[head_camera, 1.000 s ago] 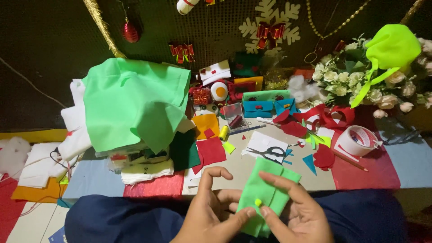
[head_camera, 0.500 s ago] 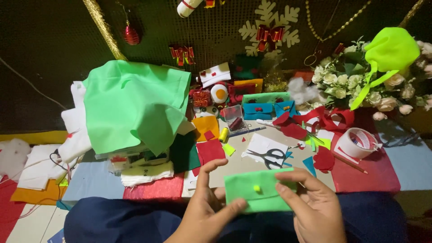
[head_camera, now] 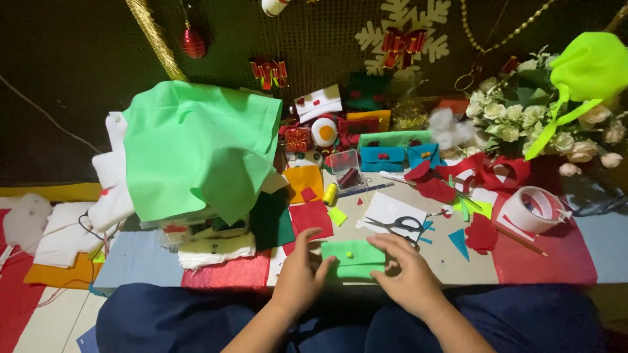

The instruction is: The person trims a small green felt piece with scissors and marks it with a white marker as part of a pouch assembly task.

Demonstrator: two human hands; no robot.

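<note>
From the head camera, both hands press on a small green felt piece (head_camera: 353, 259) that lies flat at the near edge of the table (head_camera: 451, 258). The left hand (head_camera: 301, 278) rests on its left end with the fingers spread and the thumb on the felt. The right hand (head_camera: 407, 278) covers its right end, with the fingers bent down and the tips on the cloth. Neither hand lifts it or pinches it. A tiny yellow dot (head_camera: 349, 254) sits on top of the felt.

It looks like the folded piece is being pressed flat. A next move would need both hands to keep the edges lined up so that the fold does not slip.

Black scissors (head_camera: 398, 226) lie on white paper just behind the right hand. A yellow thread spool (head_camera: 330, 194) stands near red felt squares (head_camera: 311, 216). A big sheet of green cloth (head_camera: 196, 147) is piled on the left over a clear box. Two blue pouches (head_camera: 399, 157) with red bows sit in the middle at the back. A small clear box (head_camera: 345, 168) is beside them. A roll of tape (head_camera: 540, 209) sits at the right on red paper. White flowers (head_camera: 517, 121) stand at the back right.
</note>
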